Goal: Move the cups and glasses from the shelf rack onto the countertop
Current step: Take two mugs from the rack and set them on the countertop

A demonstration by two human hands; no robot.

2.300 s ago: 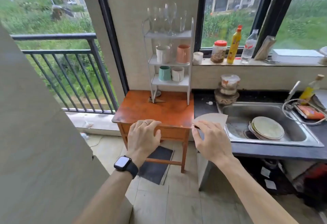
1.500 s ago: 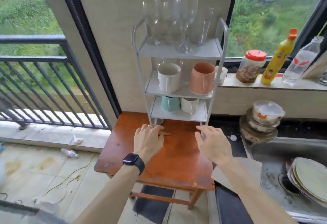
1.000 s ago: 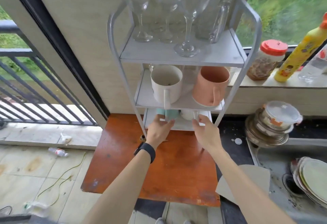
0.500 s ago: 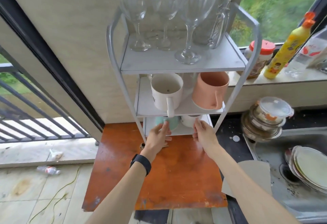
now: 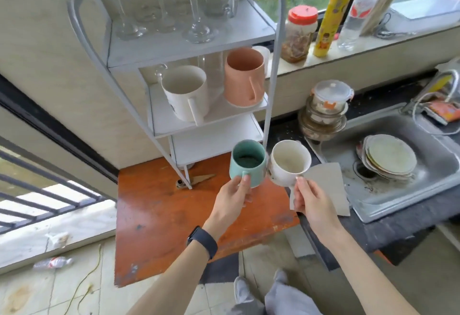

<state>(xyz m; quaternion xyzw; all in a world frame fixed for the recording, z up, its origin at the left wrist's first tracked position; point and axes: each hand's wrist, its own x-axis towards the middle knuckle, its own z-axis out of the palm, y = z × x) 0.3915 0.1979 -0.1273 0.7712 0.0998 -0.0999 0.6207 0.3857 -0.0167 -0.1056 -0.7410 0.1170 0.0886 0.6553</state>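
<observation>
My left hand point(image 5: 232, 196) grips a teal mug point(image 5: 246, 163) by its handle, lifted clear of the white shelf rack point(image 5: 272, 71). My right hand point(image 5: 308, 196) holds a white cup point(image 5: 288, 163) beside it, and the two cups touch. Both hang above the orange wooden table point(image 5: 169, 217). On the rack's middle shelf stand a white mug point(image 5: 185, 93) and a pink mug point(image 5: 244, 76). Several wine glasses point(image 5: 174, 1) fill the top shelf. The bottom shelf is bare.
To the right lies a dark countertop point(image 5: 398, 225) with a steel sink point(image 5: 408, 178) holding stacked plates point(image 5: 388, 158). A grey board point(image 5: 326, 190) lies at the sink's left edge. Stacked containers point(image 5: 323, 110) stand behind it. A jar point(image 5: 300, 33) and bottles point(image 5: 331, 13) line the windowsill.
Both hands reached to the bottom shelf, took the teal mug and the white cup, and have lifted them out toward me. The view has tilted and shifted right.
</observation>
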